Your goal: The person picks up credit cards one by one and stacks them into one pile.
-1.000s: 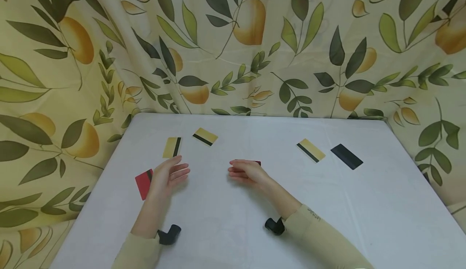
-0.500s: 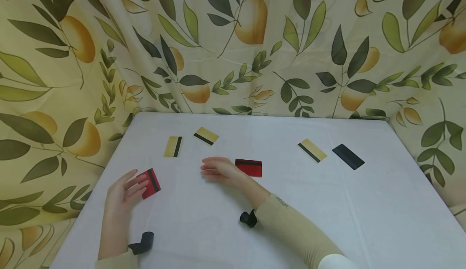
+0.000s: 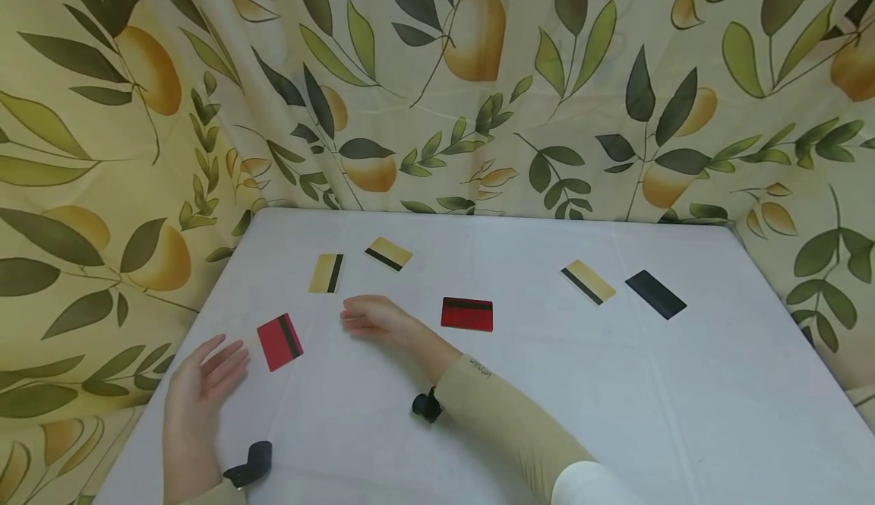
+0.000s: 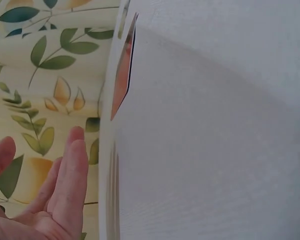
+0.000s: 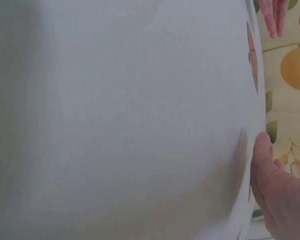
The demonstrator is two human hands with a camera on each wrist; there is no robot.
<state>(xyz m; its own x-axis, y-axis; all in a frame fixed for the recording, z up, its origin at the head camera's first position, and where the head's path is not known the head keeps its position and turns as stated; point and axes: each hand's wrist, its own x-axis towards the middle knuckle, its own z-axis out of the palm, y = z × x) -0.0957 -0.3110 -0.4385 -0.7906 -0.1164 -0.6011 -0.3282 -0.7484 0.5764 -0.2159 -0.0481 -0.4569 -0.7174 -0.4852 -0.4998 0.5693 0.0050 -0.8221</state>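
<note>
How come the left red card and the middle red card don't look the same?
The left red card is lighter and pinkish; the middle red card is darker. The left red card sits turned, its dark stripe by its right edge; the middle red card lies nearly level, its stripe along its far edge. Both lie on the table.

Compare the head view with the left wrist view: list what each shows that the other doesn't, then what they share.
Only the head view shows the right hand, the black card, the central red card and the gold card beside the black one.

Only the left wrist view shows the left hand close up and a card, apparently the left red card, nearly edge-on.

Both show that hand with fingers extended, the white table and the patterned cloth.
</note>
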